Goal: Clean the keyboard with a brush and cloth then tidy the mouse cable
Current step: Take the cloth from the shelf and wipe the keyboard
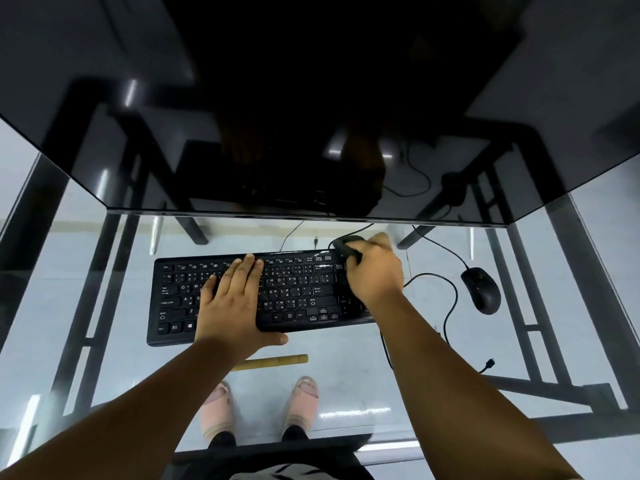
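Observation:
A black keyboard (304, 296) lies on the glass desk (346, 386) in front of a dark monitor (311, 116). My left hand (235, 299) rests flat on the keyboard's left half, with the thumb over its front edge. My right hand (374, 271) is closed on a black looped object (346, 245) at the keyboard's far right corner; I cannot tell whether it is a cable. A black mouse (481, 289) sits to the right, and its cable (440, 245) runs back under the monitor. A pale wooden handle (277, 361) lies just in front of the keyboard, its left end hidden by my left forearm.
Another black cable (452, 303) loops across the glass right of the keyboard, and a loose plug (490, 363) lies near the front right. Through the glass I see the black desk frame (519, 382), a tiled floor and my feet in pink sandals (301, 400).

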Demonstrator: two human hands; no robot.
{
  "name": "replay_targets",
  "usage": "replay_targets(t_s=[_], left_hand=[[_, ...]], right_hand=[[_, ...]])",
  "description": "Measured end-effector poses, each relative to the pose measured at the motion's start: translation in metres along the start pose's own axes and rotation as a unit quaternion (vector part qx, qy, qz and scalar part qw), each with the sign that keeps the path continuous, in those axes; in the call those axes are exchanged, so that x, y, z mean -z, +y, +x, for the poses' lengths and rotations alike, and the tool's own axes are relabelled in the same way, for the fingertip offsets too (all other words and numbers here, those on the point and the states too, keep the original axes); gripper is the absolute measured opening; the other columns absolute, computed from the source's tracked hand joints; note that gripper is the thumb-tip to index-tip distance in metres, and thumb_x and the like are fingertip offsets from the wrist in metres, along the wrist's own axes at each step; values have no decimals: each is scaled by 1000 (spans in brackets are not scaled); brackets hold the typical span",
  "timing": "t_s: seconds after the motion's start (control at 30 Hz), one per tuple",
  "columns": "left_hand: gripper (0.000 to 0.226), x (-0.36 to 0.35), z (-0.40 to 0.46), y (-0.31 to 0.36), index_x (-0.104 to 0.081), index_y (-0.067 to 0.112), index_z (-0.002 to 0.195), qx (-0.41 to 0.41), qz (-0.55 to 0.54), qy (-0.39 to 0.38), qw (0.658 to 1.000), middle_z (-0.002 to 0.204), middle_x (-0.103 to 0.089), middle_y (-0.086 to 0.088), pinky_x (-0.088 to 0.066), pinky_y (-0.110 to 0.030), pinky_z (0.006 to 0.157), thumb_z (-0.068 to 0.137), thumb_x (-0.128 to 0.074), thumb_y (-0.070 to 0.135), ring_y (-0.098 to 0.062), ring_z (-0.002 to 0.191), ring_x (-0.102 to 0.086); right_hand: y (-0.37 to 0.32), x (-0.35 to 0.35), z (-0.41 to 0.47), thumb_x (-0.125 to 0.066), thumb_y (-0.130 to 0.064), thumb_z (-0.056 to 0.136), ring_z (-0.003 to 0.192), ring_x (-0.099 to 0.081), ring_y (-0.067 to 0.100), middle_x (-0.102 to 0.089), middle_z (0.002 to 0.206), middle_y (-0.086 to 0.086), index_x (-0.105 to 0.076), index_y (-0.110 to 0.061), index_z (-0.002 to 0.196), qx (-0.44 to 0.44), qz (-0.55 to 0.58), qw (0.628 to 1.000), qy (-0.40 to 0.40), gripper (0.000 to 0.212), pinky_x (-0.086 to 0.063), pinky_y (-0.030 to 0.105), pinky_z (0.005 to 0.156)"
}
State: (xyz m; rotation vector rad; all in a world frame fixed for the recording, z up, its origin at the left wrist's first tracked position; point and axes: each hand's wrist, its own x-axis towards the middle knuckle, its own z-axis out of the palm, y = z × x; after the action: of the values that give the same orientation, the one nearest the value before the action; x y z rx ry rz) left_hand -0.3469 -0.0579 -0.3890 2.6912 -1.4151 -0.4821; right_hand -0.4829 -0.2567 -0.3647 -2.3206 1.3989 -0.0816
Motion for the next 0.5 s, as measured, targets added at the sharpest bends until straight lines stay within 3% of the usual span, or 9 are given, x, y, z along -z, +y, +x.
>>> replay_targets(t_s=[0.1, 0.3, 0.5], left_hand=[[136, -1, -1, 0, -4, 22, 154, -3, 0, -3, 1000, 161, -3, 5, -7, -45, 118, 48, -56, 89, -15, 148, -4], [135, -2, -1, -3, 1, 21, 154, -6, -2, -2, 1000, 162, 4, 7, -2, -44, 119, 50, -53, 89, -13, 148, 2], [135, -4, -1, -4, -3, 21, 154, -9, -8, 3, 1000, 162, 0, 6, -4, -45, 119, 50, -53, 90, -14, 148, -2]], right_hand=[[4, -1, -6, -54, -26, 90, 84, -62, 26, -50, 113, -3, -70, -35, 111, 47, -14, 999, -18, 28, -55, 33, 78], [14, 1, 0, -55, -21, 89, 83, -65, 34, -49, 113, 3, -70, -32, 111, -55, 10, 997, 46, 29, -52, 34, 77], [4, -7, -9, -57, -24, 90, 84, -62, 25, -50, 114, -4, -70, -34, 112, 55, 0, 998, 0, 28, -53, 30, 76]])
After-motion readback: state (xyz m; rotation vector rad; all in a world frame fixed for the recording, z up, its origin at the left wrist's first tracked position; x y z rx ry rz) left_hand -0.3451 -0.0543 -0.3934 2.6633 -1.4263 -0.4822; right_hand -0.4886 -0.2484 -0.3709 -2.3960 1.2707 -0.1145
